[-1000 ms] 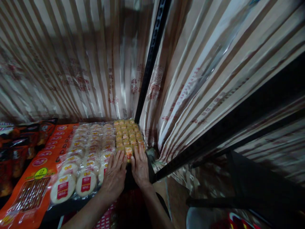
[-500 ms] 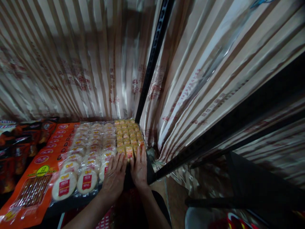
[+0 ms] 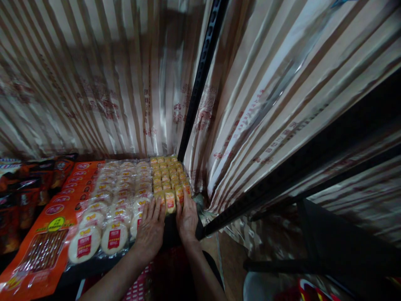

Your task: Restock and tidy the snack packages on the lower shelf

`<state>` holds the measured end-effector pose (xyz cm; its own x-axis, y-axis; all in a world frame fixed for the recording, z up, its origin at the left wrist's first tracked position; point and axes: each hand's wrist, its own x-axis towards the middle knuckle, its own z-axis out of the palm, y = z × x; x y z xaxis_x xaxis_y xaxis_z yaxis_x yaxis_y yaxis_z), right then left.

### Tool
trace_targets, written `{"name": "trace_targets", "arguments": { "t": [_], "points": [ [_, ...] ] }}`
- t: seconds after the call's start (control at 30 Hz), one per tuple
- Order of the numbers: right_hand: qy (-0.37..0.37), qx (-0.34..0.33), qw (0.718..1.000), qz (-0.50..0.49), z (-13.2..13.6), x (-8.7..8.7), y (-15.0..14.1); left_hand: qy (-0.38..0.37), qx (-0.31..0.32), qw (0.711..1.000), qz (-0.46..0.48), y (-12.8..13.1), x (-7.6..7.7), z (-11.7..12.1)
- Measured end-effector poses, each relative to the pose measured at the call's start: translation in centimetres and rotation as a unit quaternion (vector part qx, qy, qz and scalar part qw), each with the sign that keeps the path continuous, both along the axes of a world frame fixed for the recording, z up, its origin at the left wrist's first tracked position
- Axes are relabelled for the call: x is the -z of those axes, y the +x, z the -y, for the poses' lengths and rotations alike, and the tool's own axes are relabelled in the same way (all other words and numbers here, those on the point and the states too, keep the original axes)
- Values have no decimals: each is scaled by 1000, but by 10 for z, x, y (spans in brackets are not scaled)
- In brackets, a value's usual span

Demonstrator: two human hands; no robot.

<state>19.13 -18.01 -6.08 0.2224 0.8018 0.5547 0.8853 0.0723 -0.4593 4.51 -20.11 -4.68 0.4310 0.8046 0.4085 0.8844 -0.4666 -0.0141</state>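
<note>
Rows of small yellow snack packets (image 3: 166, 177) stand tightly side by side at the right end of a dark shelf (image 3: 172, 230). My left hand (image 3: 152, 228) lies with fingers stretched out at the front left of these packets, beside the column of round white rice crackers (image 3: 114, 237). My right hand (image 3: 187, 217) rests its outstretched fingers on the front right packets. Between the hands, a packet with a red label (image 3: 170, 202) shows at the front. Neither hand is wrapped round anything; the fingertips partly cover the front row.
Orange snack bags (image 3: 46, 246) overlap left of the crackers, with dark packages (image 3: 31, 188) beyond them. A black perforated post (image 3: 200, 83) rises at the back corner, before pleated printed curtains (image 3: 109, 83). A black rail (image 3: 266, 188) slants along the right. Below is tiled floor (image 3: 232, 259).
My right hand has shifted slightly right, uncovering more of the front packets between the hands. My left hand has stayed nearly in place.
</note>
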Motion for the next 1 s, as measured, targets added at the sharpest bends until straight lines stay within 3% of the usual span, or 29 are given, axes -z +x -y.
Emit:
{"name": "trace_targets", "arguments": {
  "t": [0.33,0.5,0.73,1.0],
  "points": [
    [24,-10,1000,-6,-1,9,0,-2,15,1000,9,3,-9,2],
    [16,-16,1000,-6,3,5,3,44,60,997,-21,8,0,9],
    [-7,-28,1000,-6,5,9,5,24,90,995,-31,15,17,18],
    [-28,-34,999,21,2,17,5,14,78,996,-30,18,17,14]
  ]
}}
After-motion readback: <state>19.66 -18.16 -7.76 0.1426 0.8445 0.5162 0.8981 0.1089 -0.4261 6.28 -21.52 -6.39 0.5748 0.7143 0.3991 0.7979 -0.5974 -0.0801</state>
